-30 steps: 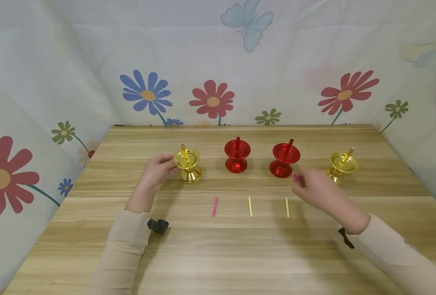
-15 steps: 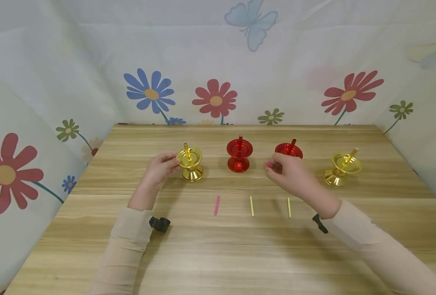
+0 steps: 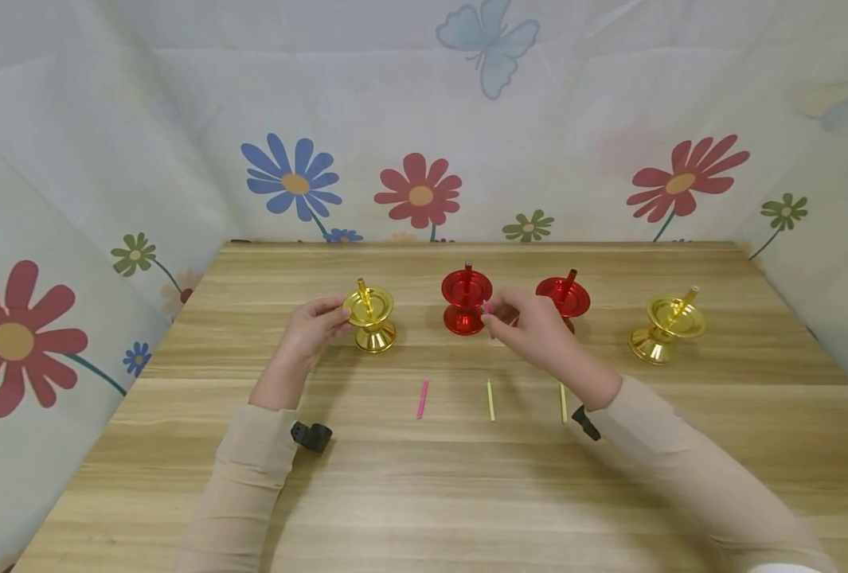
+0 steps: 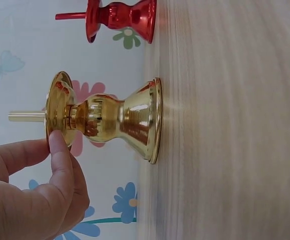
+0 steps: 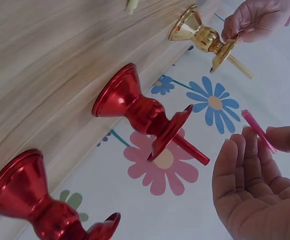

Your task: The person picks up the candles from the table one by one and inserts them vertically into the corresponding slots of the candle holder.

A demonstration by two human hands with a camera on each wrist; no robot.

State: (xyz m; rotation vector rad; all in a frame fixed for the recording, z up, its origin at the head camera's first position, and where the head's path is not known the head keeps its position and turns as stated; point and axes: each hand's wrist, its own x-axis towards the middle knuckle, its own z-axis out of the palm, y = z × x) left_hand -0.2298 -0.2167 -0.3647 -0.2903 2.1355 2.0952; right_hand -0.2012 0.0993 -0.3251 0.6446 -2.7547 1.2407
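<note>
My left hand [image 3: 314, 328] pinches the dish rim of the left gold candle holder [image 4: 102, 118], thumb and fingers at its edge. The holder stands upright on the table, a thin tube rising from its dish. Held up between the thumb and fingers of my right hand [image 3: 538, 330] is a thin pink stick [image 5: 257, 130]. In the head view, that hand is just right of a red candle holder [image 3: 463, 320] and partly covers a second red candle holder [image 3: 574, 300]. The right wrist view shows the stick apart from the red holder's tube.
Another gold candle holder [image 3: 651, 344] stands at the right, its tube leaning. In front of the row lie a pink stick [image 3: 422, 399], a yellow-green stick [image 3: 491, 400] and another yellow-green stick [image 3: 563, 404] by my right wrist. A flowered cloth [image 3: 581, 103] hangs behind the wooden table [image 3: 424, 493].
My right hand has moved left with the pink stick, from beside the right gold holder, past the right red one, to the left red one. My left hand keeps its grip on the gold holder.
</note>
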